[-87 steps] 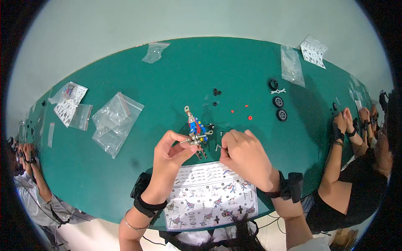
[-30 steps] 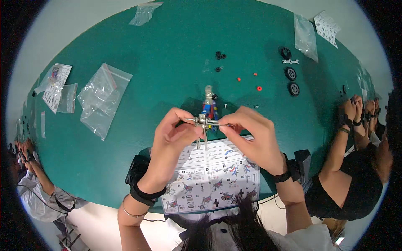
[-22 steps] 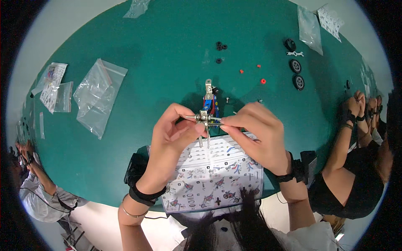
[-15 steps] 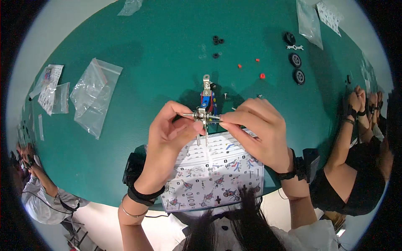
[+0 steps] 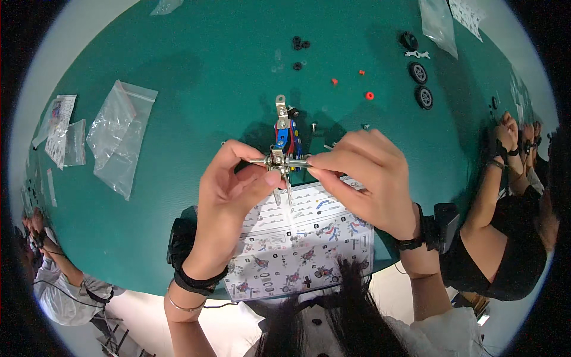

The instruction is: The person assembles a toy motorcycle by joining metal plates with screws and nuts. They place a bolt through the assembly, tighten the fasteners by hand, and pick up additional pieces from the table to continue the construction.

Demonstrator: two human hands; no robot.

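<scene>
Above the near part of the table I hold a small model (image 5: 281,138) of silvery metal brackets with blue and red strips. My left hand (image 5: 229,184) is closed on its lower end, thumb and fingers pinching the metal bracket near a crosswise rod. From the right, my right hand (image 5: 366,178) pinches the end of a slim silvery metal rod (image 5: 296,162) that meets the model's side. Whether the rod is a tool or a part of the model I cannot tell. My fingertips hide some of the joint. A printed instruction sheet (image 5: 303,250) lies beneath my hands.
Several small black wheels (image 5: 297,43) and red plastic pieces (image 5: 369,96) lie beyond the model. Black tyres (image 5: 418,73) and a flat wrench (image 5: 417,55) sit farther right. A clear plastic bag (image 5: 122,137) is at left. Other people's hands (image 5: 505,134) show at the right edge.
The view has shifted slightly, so the table items sit a little higher. Both hands keep their grip on the model and the rod, which appears more exposed between them.
</scene>
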